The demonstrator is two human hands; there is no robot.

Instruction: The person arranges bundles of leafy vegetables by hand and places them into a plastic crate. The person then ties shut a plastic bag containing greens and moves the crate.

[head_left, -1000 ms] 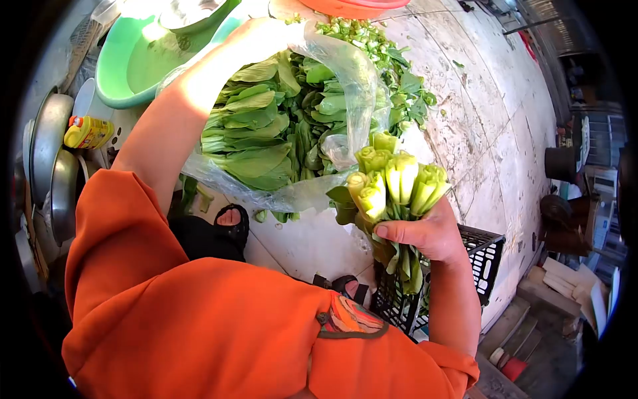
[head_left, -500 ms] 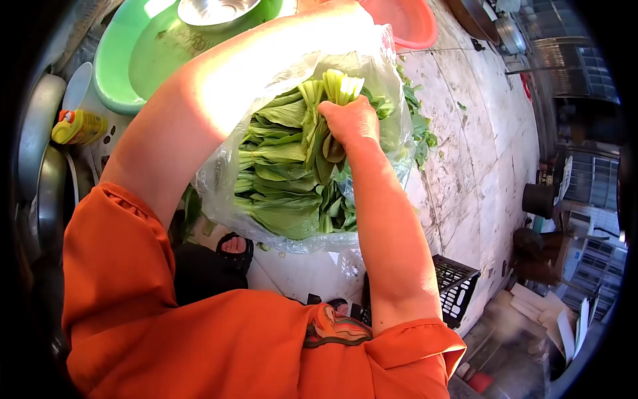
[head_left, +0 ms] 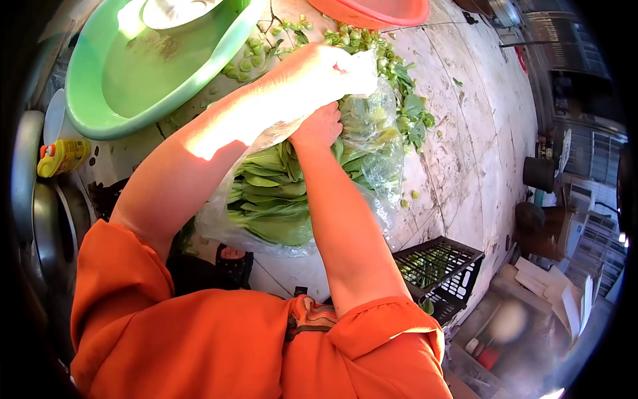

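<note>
Left hand: the left hand [head_left: 349, 72] is held out over the far rim of the plastic bag [head_left: 385, 166], just beyond the other hand; it is nearly washed out by sunlight.
Left grip: the bag's plastic is seen gathered directly below it, but whether the rim is pinched in the fingers cannot be told.
Right hand: the right hand [head_left: 320, 126] is placed inside the bag's mouth, over the leafy greens [head_left: 272, 186].
Right grip: the fingers are curled and partly hidden; whether a bunch is grasped or let go cannot be told.
Leafy greens: they are laid in layers inside the bag, and the near ones are left exposed.
Trimmings: cut stem ends [head_left: 249, 61] and loose leaves [head_left: 413, 106] are scattered on the tiled floor [head_left: 482, 133] beyond the bag and to its right.
Basins: a green basin [head_left: 109, 126] is set at the upper left, with a metal bowl [head_left: 179, 9] seen at its far end; a red basin [head_left: 395, 21] is cut off by the top edge.
Crate: green leaves are contained in a black crate [head_left: 458, 282], set to the right of the bag.
Bottle: a yellow bottle [head_left: 70, 158] is seen at the far left.
</note>
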